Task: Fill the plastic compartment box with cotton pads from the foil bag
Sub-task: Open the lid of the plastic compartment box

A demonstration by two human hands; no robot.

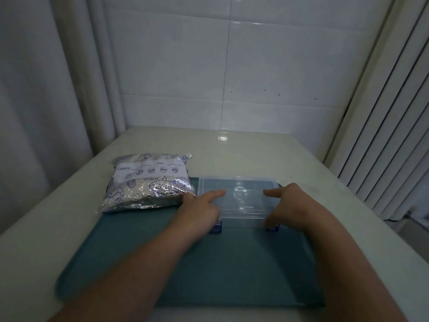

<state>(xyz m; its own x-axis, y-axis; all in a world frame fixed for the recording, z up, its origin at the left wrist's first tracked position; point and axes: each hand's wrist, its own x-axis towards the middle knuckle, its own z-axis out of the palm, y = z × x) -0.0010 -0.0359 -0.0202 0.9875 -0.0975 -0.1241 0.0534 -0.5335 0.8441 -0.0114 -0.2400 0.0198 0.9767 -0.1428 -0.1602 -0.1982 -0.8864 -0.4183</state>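
Left hand (199,211): thumb hidden beneath, at blue latch (216,227).
Right hand (290,205): lower fingers blurred over its latch.
Box (241,194) between them: compartments indistinct.

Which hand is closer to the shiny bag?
The left hand, right beside the foil bag; the right hand is across the plastic box.

l hand (202,211) & r hand (291,205) on closed compartment box (243,218), index fingers (217,194) straight on lid (243,185), rest curled at front by blue latches (273,227). box on teal mat (209,263), w/ foil bag (148,184) just left.
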